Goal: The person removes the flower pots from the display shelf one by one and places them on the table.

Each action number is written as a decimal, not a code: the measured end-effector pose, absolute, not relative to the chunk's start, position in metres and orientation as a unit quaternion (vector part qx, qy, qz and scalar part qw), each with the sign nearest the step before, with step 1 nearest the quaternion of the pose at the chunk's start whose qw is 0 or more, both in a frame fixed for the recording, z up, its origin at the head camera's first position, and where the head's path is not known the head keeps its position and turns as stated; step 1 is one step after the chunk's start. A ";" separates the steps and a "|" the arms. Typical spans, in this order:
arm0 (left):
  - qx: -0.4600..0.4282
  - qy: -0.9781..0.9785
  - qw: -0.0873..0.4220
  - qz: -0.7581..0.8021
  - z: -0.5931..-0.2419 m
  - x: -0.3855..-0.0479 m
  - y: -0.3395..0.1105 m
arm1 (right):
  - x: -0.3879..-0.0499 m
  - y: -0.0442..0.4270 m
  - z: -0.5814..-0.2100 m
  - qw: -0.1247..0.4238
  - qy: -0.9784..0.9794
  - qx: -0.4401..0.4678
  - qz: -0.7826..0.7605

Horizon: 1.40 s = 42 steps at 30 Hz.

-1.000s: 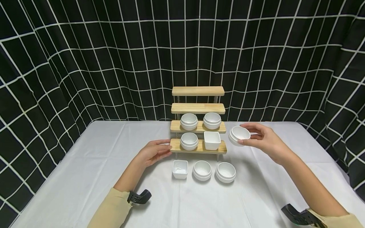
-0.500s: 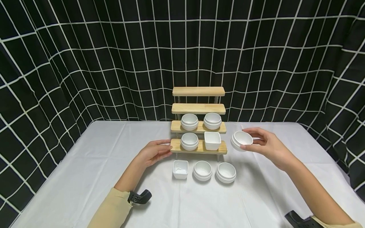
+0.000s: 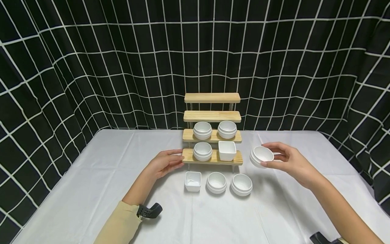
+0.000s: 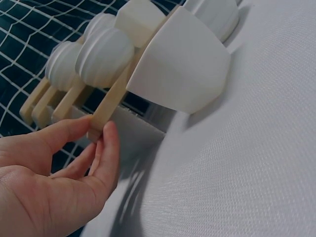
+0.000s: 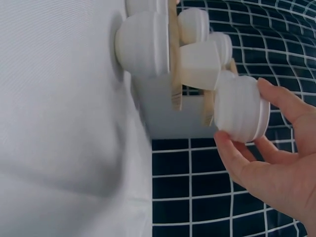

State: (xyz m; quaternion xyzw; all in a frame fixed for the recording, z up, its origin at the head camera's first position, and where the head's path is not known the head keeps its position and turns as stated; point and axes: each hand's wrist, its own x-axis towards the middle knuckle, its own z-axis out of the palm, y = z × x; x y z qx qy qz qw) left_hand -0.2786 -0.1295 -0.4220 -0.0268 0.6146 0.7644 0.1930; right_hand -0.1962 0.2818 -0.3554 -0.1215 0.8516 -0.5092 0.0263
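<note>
A wooden tiered stand [image 3: 212,116] rises at the middle of the table. My left hand [image 3: 166,163] pinches the left end of its lowest shelf [image 4: 109,107] between thumb and fingers. Right of the stand, my right hand [image 3: 289,163] holds a round white bowl [image 3: 262,155] by its sides, raised over the cloth; the right wrist view shows this held bowl [image 5: 240,107] between thumb and fingers. On the lowest shelf stand another round bowl [image 3: 202,151] and a square white bowl [image 3: 226,150]. Two round bowls [image 3: 202,130] sit one shelf higher.
In front of the stand, a square bowl [image 3: 193,181] and two round bowls [image 3: 216,182] stand in a row on the white tablecloth [image 3: 222,220]. A black curtain [image 3: 210,44] with white grid lines hangs behind and around the table.
My right hand has moved a little right, down and toward me with the round bowl, away from the stand. The left hand keeps its place on the shelf end.
</note>
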 end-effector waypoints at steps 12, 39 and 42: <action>-0.027 0.615 0.191 0.764 -0.422 -0.279 -0.130 | -0.192 0.292 -0.364 0.043 0.836 -0.146 -0.527; -0.025 0.612 0.190 0.767 -0.423 -0.279 -0.130 | -0.197 0.314 -0.385 0.097 0.824 -0.162 -0.534; -0.024 0.612 0.191 0.767 -0.423 -0.279 -0.130 | -0.198 0.316 -0.388 0.102 0.822 -0.165 -0.535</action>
